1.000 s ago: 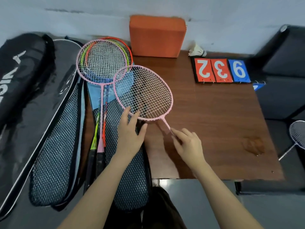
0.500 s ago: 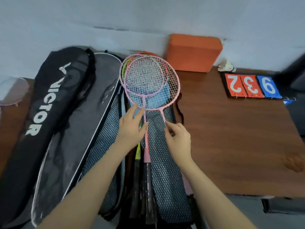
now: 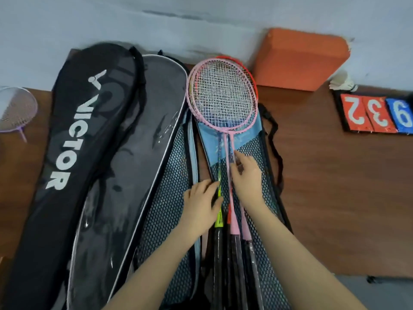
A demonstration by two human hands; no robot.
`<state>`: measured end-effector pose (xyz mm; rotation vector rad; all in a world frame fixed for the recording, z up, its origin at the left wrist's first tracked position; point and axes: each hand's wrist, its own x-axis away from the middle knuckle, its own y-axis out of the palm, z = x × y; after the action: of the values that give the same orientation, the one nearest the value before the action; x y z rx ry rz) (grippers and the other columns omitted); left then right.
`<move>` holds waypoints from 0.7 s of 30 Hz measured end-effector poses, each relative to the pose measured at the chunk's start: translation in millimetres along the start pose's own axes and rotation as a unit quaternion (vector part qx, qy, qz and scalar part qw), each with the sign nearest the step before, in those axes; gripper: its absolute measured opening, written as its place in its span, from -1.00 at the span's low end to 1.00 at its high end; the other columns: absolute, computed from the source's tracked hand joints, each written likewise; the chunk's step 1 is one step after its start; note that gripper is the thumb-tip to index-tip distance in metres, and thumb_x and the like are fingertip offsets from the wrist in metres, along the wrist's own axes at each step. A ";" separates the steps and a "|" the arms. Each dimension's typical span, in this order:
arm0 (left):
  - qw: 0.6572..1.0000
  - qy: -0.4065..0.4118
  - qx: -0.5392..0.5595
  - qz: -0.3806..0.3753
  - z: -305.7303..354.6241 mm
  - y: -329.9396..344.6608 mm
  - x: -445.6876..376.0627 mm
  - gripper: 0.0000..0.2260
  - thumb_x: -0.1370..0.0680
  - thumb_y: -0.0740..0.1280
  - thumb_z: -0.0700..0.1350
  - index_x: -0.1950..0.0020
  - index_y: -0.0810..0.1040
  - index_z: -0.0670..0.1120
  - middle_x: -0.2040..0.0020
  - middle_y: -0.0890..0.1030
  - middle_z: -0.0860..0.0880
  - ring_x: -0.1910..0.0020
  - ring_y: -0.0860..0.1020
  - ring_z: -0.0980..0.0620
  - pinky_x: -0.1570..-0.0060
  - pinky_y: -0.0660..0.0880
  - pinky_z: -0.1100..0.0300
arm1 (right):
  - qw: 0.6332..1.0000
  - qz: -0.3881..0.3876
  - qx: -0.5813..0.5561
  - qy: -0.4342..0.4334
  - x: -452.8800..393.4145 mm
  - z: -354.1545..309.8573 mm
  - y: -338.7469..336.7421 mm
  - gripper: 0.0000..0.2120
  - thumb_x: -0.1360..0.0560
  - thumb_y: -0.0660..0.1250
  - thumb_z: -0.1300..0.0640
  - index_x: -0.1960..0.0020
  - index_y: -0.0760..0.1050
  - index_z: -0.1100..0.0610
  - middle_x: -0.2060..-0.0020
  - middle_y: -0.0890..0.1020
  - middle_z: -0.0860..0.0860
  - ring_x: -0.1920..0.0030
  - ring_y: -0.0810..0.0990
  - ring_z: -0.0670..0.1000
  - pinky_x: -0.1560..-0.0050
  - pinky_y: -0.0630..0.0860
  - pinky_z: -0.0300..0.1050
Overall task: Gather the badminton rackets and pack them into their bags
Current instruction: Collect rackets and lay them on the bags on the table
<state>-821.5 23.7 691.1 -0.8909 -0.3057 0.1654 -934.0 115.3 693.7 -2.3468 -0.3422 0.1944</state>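
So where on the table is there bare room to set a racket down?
Bare wood lies right of the mesh bag, below the number cards. A narrower strip lies left of the Victor bag. The middle is crowded with bags and stacked rackets.

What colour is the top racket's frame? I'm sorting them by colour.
Pink; the top racket shows in the head view.

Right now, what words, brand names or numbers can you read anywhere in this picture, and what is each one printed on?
"VICTOR", with a white logo above it: on the long black fabric racket bag at the left.
"2", "3": white digits on the two orange flip cards of the score board at the right.
"9": white digit on its blue card, partly cut off by the frame edge.
Small print on the yellow-green racket shaft by the left hand: too small and blurred to read.
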 end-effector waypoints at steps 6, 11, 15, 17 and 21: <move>1.000 0.007 -0.002 0.013 0.0 11.5 5.8 -0.55 -0.59 0.17 0.00 -0.47 0.21 -0.01 -0.40 0.33 0.02 -0.38 0.23 0.04 -0.28 0.07 0.10 | 0.996 -0.050 0.071 0.010 5.6 18.6 -7.0 -0.63 -0.57 0.21 0.03 -0.37 0.37 -0.07 -0.08 0.52 0.02 -0.13 0.43 0.10 -0.13 0.25 -0.01; 0.999 0.005 -0.028 0.023 6.4 6.5 9.6 -0.58 -0.59 0.17 -0.03 -0.44 0.27 -0.04 -0.39 0.33 0.01 -0.37 0.26 0.03 -0.31 0.10 0.10 | 0.991 -0.066 0.114 -0.019 12.0 19.3 -24.4 -0.63 -0.57 0.20 0.04 -0.37 0.38 -0.03 -0.09 0.50 0.05 -0.12 0.40 0.11 -0.10 0.22 -0.02; 0.999 0.012 -0.038 0.037 19.9 1.4 19.0 -0.62 -0.58 0.19 -0.07 -0.38 0.34 -0.10 -0.37 0.36 -0.06 -0.36 0.30 -0.04 -0.32 0.15 0.04 | 0.992 -0.034 0.115 -0.039 33.2 28.7 -52.2 -0.68 -0.50 0.29 0.16 -0.25 0.49 0.17 -0.03 0.53 0.15 -0.04 0.47 0.22 -0.04 0.41 0.10; 0.997 0.033 -0.054 0.048 31.8 1.8 27.5 -0.65 -0.56 0.22 -0.09 -0.34 0.40 -0.14 -0.32 0.41 -0.09 -0.31 0.37 -0.09 -0.27 0.23 -0.01 | 0.993 -0.022 0.101 -0.057 50.5 37.1 -71.8 -0.71 -0.49 0.30 0.19 -0.20 0.51 0.21 0.00 0.53 0.16 0.00 0.49 0.22 -0.01 0.44 0.09; 0.992 0.073 -0.077 0.065 70.9 16.1 53.0 -0.68 -0.56 0.20 -0.08 -0.28 0.45 -0.16 -0.28 0.46 -0.11 -0.25 0.42 -0.13 -0.23 0.29 -0.02 | 0.996 -0.029 0.073 -0.043 94.1 67.1 -121.9 -0.74 -0.52 0.26 0.20 -0.20 0.50 0.18 -0.01 0.52 0.10 -0.02 0.48 0.13 -0.02 0.46 0.06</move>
<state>-795.1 100.2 730.5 -1.0706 -0.1247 0.1969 -883.2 271.7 727.7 -2.1858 -0.4239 0.2824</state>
